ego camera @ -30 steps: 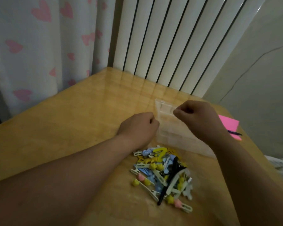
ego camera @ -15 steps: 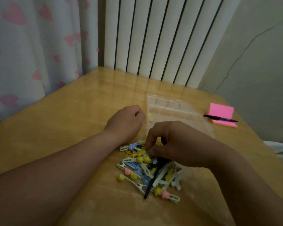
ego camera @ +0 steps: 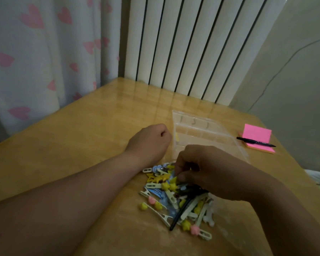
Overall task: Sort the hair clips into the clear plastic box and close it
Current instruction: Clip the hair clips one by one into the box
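Note:
A heap of hair clips (ego camera: pixel 175 198), yellow, blue, white, pink and one long black, lies on the wooden table (ego camera: pixel 81 145) in front of me. Behind it sits the clear plastic box (ego camera: pixel 201 132), open, with its divided compartments showing and a small yellow piece (ego camera: pixel 177 138) at its left edge. My right hand (ego camera: pixel 209 172) reaches down into the far side of the heap, its thumb and fingertips pinching a yellow clip. My left hand (ego camera: pixel 151 141) rests as a closed fist on the table just left of the box, with nothing visible in it.
A pink sticky-note pad (ego camera: pixel 257 139) with a black pen (ego camera: pixel 255 141) across it lies to the right of the box near the table edge. A white radiator (ego camera: pixel 192 45) and a heart-print curtain (ego camera: pixel 35 52) stand behind the table.
My right hand dropped from above the box to the heap of clips and closed its fingertips there. My left fist stayed beside the box.

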Demonstrator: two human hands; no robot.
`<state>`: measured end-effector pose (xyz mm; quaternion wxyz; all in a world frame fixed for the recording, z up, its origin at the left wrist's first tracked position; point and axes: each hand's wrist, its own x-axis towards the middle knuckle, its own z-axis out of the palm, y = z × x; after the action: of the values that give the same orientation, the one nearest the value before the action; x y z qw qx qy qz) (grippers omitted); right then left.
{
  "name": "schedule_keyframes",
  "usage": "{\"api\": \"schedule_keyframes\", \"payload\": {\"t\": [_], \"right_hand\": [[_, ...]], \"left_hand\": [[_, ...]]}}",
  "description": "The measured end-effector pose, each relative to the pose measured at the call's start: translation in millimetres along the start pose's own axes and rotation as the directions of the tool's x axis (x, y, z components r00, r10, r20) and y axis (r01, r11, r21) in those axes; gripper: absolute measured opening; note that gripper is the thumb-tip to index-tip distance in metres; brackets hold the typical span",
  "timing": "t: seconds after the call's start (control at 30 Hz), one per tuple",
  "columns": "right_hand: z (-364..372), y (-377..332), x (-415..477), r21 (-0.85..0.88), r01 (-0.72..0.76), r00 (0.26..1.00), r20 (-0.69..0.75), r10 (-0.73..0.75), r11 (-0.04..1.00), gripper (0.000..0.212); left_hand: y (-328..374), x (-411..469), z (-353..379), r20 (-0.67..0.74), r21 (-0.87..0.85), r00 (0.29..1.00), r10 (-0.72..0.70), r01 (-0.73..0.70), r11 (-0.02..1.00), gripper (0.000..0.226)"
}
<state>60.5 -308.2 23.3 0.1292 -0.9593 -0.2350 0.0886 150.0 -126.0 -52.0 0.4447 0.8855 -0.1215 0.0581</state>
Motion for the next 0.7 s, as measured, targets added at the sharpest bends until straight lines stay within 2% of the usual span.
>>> {"api": "schedule_keyframes", "payload": {"t": [0.07, 0.13, 0.2, 0.27, 0.33, 0.5, 0.7], "right_hand": [[-6, 2, -3, 0.056, 0.010, 0.999, -0.046, -0.007, 0.998, 0.009], [-15, 8, -3, 0.209, 0.024, 0.979, -0.203, 0.019, 0.978, 0.008], [-23, 20, 8, 0.351, 0.010, 0.909, -0.394, 0.138, 0.936, 0.009], [-29, 32, 30, 0.432, -0.062, 0.823, -0.488, 0.291, 0.900, 0.010], [-33, 42, 56, 0.482, -0.161, 0.787, -0.464, 0.407, 0.861, 0.010], [-27, 59, 93, 0.453, -0.376, 0.823, -0.238, 0.516, 0.809, 0.010], [-19, 63, 108, 0.428, -0.477, 0.775, -0.206, 0.597, 0.767, 0.019]], "left_hand": [[1, 0, 0, 0.003, -0.001, 1.000, -0.003, 0.003, 1.000, 0.035], [0, 1, 1, -0.003, 0.002, 1.000, -0.005, 0.005, 1.000, 0.033], [-1, 1, 2, -0.006, 0.007, 1.000, -0.008, 0.008, 1.000, 0.033], [0, 1, 2, 0.002, 0.006, 1.000, -0.007, 0.007, 1.000, 0.033], [0, 1, 1, 0.008, 0.002, 1.000, -0.005, 0.005, 1.000, 0.034], [1, 1, 0, -0.001, 0.009, 1.000, -0.026, 0.026, 1.000, 0.033], [0, 3, 2, -0.006, 0.028, 1.000, -0.020, 0.020, 0.999, 0.031]]}}
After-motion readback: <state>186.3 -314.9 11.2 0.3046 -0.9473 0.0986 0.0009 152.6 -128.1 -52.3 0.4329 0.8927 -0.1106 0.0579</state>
